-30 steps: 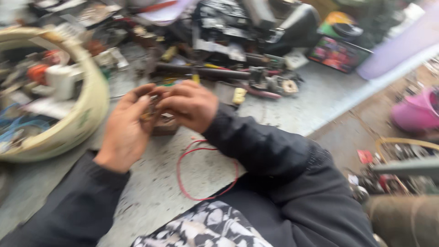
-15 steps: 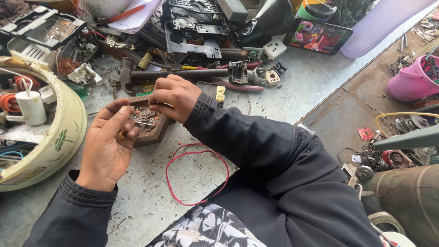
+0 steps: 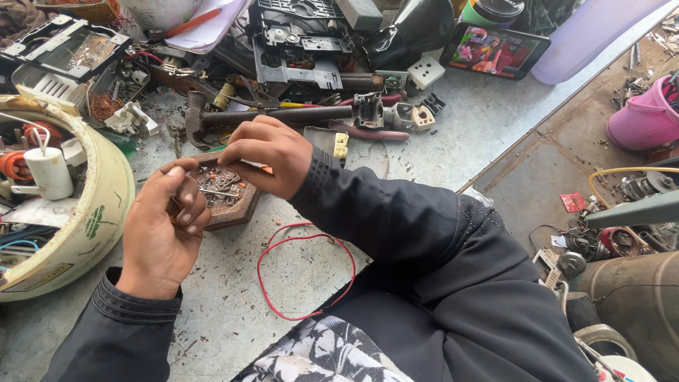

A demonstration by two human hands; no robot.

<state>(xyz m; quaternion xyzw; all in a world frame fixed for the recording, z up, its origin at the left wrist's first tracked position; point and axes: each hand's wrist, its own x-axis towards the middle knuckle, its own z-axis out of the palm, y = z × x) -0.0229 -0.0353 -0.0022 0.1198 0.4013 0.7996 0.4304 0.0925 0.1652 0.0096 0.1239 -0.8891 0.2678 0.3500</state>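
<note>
My left hand (image 3: 164, 228) cups one side of a small brown block (image 3: 233, 206) that rests on the workbench, its top covered with tiny metal screws and bits (image 3: 218, 187). My right hand (image 3: 272, 153) hovers over the block's far edge with fingertips pinched on something small with an orange tip; what it is I cannot make out. A loop of thin red wire (image 3: 305, 269) lies on the bench just below my right forearm.
A cream round tub (image 3: 106, 205) full of parts, with a white capacitor (image 3: 49, 172), stands at left. Along the back lie a hammer (image 3: 279, 117), black disc-drive chassis (image 3: 300, 35), white sockets (image 3: 426, 71) and a phone with a lit screen (image 3: 495, 51). Pink bucket (image 3: 643, 117) and metal drum (image 3: 636, 297) sit right, off the bench.
The view steadied and shifted, showing more of the bench's back. My hands stayed on the brown block; the right hand lifted slightly toward its far edge.
</note>
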